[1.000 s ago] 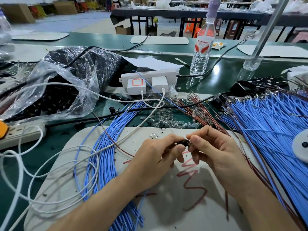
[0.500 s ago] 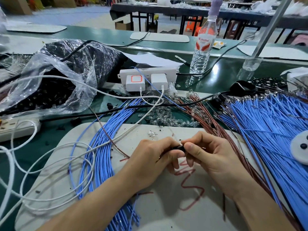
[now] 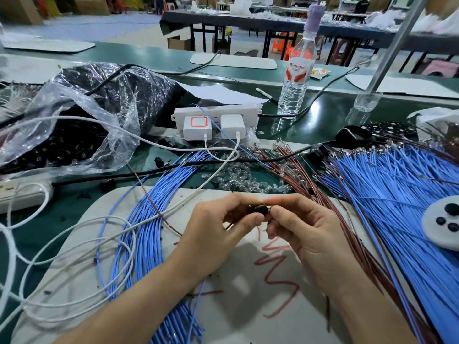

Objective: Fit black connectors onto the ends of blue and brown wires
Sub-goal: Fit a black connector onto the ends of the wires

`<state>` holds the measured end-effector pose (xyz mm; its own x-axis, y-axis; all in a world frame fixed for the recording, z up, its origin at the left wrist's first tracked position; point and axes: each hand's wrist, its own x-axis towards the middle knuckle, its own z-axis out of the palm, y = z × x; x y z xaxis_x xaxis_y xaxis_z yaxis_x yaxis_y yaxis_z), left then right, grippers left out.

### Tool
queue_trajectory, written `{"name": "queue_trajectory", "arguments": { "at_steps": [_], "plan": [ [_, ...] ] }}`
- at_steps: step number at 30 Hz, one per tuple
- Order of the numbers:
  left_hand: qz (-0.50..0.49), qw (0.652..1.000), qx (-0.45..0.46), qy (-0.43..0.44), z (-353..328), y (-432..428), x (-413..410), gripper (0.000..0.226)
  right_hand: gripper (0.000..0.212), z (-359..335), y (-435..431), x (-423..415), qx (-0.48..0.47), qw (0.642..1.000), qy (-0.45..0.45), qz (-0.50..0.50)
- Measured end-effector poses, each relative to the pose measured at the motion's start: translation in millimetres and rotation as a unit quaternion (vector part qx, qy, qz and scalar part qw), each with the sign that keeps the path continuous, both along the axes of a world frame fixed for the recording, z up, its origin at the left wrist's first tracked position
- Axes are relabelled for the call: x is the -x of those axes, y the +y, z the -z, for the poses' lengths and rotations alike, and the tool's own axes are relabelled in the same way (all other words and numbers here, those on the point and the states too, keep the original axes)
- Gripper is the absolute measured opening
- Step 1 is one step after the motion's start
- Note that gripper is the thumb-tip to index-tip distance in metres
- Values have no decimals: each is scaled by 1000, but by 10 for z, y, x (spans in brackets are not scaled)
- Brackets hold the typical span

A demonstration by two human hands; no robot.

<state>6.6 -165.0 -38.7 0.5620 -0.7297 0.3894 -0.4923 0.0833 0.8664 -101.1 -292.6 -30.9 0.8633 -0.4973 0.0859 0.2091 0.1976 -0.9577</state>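
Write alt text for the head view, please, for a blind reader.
The left hand and right hand pinch a small black connector between them above a white mat. Blue wires lie on either side, brown wires beyond the right hand.

A single head-worn wide-angle camera looks forward and down across the desk (image 3: pixel 330 120), close above the left hand (image 3: pixel 213 234) and right hand (image 3: pixel 308 234) at lower centre; distant tables (image 3: pixel 248 22) line the frame's top.
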Motion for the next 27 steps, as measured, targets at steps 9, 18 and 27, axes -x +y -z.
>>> {"name": "queue_trajectory", "arguments": {
  "at_steps": [9, 18, 27],
  "plan": [
    [61, 993, 0, 102, 32, 18, 55, 16, 24, 13, -24, 53, -37, 999, 9, -7],
    [57, 991, 5, 119, 57, 22, 106, 13, 13, -2, -46, 63, -24, 999, 8, -28],
    [54, 994, -14, 96, 70, 5, 90, 8, 8, -6, -69, 70, 7, 999, 30, -41]
  ]
}}
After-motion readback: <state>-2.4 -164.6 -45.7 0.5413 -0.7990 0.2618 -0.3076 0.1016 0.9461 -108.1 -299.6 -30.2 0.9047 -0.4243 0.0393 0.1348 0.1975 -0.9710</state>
